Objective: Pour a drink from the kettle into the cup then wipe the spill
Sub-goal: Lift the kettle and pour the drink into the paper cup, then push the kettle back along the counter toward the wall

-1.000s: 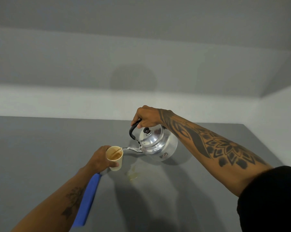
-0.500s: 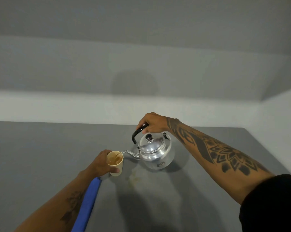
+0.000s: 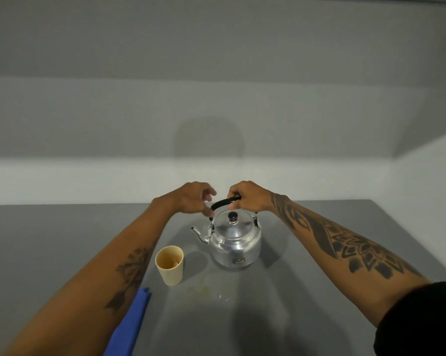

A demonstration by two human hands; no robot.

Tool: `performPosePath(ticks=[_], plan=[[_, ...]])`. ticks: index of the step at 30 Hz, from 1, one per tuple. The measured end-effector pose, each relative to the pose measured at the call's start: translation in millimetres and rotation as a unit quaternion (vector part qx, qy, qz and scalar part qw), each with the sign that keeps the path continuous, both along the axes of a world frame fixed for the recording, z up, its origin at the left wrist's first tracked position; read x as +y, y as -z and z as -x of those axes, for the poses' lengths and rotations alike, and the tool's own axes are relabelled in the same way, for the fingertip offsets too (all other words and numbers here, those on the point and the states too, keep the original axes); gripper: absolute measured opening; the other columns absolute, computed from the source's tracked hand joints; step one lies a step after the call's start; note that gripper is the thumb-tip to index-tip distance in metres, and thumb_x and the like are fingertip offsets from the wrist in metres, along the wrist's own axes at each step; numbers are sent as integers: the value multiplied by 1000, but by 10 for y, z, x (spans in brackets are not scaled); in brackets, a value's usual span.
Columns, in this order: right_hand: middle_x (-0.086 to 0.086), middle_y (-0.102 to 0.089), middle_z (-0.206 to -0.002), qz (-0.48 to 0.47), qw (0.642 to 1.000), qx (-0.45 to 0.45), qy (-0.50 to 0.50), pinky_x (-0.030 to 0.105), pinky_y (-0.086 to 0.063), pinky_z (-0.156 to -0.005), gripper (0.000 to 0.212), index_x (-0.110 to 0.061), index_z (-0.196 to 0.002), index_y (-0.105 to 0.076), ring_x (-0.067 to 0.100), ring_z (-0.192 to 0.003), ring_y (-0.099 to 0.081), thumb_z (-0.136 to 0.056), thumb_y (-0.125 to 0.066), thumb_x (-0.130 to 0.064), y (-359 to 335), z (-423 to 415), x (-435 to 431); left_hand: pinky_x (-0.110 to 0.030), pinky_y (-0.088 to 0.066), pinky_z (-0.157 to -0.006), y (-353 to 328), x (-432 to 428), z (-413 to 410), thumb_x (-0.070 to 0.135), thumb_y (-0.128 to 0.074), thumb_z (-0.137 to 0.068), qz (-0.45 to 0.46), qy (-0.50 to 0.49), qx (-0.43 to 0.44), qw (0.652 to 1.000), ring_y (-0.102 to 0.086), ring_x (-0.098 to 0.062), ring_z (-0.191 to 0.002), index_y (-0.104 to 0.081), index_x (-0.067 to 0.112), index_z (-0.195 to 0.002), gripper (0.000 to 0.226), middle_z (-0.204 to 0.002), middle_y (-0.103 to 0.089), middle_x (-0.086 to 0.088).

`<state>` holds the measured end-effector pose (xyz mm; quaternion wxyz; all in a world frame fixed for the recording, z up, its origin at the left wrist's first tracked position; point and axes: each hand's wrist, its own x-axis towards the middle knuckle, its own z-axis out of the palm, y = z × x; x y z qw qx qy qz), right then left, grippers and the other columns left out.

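Observation:
The shiny metal kettle stands upright on the grey table, spout pointing left. My right hand is closed around its black handle at the top. My left hand hovers just left of the handle with fingers apart, holding nothing. A cream paper cup with brown drink in it stands alone to the kettle's front left. A small wet brownish spill lies on the table in front of the cup and kettle.
A folded blue cloth lies at the near left, partly under my left forearm. A pale wall runs along the table's far edge and right side.
The kettle went from tilted over the cup to upright on the table. My left hand let go of the cup and rose beside the kettle's handle.

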<state>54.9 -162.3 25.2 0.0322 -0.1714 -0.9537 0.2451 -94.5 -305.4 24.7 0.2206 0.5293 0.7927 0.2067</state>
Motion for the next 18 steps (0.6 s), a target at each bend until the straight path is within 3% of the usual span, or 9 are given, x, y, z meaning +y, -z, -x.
performPosePath(ticks=[5,13,18], plan=[[4,-56,-83,-18,999,20,40,21,-37,-56,21,-4,-91,-62,17,-73,-49,-81,-72,-20,-29,-129,252,-29,-47,-75,-103,658,-327,26,-77,-72,-5,36,38,999,-58,-20,-86,-62,17,-98,31,-95,-62,-1],[5,-58,-88,-18,996,18,81,19,-37,-55,14,-3,-97,-63,19,-76,-52,-83,-64,-8,25,-377,923,-28,-48,-70,-63,1397,-530,10,-74,-71,-22,46,62,997,-59,-19,-77,-69,12,-91,21,-86,-64,-3],[9,-63,-89,-4,994,9,108,26,-46,-66,13,-5,-94,-65,22,-80,-57,-81,-65,-8,119,-481,1436,-29,-50,-70,44,1895,-631,11,-74,-71,-46,56,55,996,-58,-19,-73,-70,13,-87,16,-81,-64,-3]])
